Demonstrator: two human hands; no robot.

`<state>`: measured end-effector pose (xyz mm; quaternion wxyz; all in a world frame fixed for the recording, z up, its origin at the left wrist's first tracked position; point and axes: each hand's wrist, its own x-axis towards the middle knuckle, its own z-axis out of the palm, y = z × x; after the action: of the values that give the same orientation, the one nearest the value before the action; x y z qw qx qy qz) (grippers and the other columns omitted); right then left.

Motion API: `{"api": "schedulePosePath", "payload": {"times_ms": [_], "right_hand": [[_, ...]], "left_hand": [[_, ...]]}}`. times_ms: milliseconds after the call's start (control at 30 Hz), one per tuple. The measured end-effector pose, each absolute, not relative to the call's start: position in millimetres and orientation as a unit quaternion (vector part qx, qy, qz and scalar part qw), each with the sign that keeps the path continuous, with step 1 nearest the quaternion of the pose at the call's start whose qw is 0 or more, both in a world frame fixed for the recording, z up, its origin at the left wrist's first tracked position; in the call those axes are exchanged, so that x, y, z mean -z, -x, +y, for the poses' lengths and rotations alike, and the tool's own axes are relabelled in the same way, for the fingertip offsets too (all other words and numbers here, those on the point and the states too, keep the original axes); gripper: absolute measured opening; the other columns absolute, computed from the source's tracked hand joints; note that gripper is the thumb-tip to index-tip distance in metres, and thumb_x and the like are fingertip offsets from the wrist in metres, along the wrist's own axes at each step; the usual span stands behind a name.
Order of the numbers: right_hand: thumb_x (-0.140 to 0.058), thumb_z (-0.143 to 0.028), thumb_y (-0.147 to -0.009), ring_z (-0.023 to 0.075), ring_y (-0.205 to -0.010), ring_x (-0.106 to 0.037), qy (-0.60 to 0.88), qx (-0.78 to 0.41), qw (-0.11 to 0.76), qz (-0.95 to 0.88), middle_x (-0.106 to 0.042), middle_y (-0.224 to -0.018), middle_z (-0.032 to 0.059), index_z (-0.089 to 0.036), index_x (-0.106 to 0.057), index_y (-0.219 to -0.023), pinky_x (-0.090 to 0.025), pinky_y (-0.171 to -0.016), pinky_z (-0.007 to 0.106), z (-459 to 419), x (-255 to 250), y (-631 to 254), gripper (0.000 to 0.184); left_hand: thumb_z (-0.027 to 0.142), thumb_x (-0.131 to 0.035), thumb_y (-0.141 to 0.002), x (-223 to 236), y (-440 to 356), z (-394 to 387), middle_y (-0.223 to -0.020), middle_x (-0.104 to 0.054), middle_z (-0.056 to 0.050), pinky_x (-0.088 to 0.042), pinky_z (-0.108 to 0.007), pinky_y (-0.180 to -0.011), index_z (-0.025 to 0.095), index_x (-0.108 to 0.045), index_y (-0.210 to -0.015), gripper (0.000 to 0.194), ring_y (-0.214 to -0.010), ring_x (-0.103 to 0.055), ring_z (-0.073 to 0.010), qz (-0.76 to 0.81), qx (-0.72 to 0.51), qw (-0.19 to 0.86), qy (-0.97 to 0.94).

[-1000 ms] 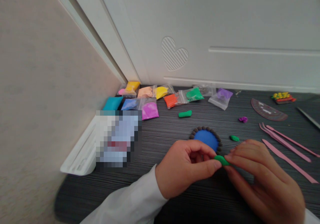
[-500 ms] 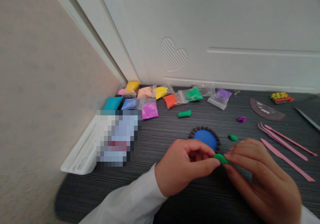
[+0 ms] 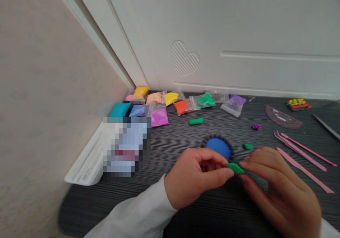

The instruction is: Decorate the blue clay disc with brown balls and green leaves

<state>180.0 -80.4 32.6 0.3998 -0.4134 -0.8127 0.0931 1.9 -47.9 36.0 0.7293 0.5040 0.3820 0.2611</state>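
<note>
My left hand (image 3: 200,174) pinches the left end of a small green clay piece (image 3: 235,168), leaf-like with a pointed right tip. At that tip are the fingertips of my right hand (image 3: 281,188), the forefinger against it and the thumb just below. Behind my left fingers lies a blue clay disc (image 3: 218,147) edged with dark brown clay balls (image 3: 214,136); its near side is hidden. A smaller green clay leaf (image 3: 248,146) rests right of the disc. Farther back lies a green clay roll (image 3: 196,121).
Bags of coloured clay (image 3: 159,117) line the white panel (image 3: 239,25). On the right are pink modelling tools (image 3: 302,167), a protractor (image 3: 283,117), a purple clay bit (image 3: 256,126), a yellow-and-red clay model (image 3: 298,104) and a grey blade-like tool (image 3: 326,126). A white tray (image 3: 85,163) and blurred item are left.
My right thumb and forefinger have parted slightly and shifted a little right, so more of the green piece's pointed tip shows. My left hand has stayed in place.
</note>
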Motion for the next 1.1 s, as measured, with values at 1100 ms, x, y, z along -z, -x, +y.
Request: {"api": "schedulePosePath", "payload": {"times_ms": [1100], "right_hand": [[-0.059,-0.004,-0.064,0.0177,-0.083,-0.053,0.408,-0.080,0.384,-0.825,-0.058,-0.085,0.0039,-0.017,-0.057,-0.092,-0.038,-0.083,0.040,-81.5,-25.3,-184.4,0.031]], "left_hand": [[0.031,-0.059,-0.068,-39.6,-1.5,-48.2,-0.063,-0.049,0.002,-0.030,-0.018,-0.048,0.014,-0.061,-0.073,0.018,-0.054,-0.039,-0.0049,0.408,-0.245,0.741,-0.473]]}}
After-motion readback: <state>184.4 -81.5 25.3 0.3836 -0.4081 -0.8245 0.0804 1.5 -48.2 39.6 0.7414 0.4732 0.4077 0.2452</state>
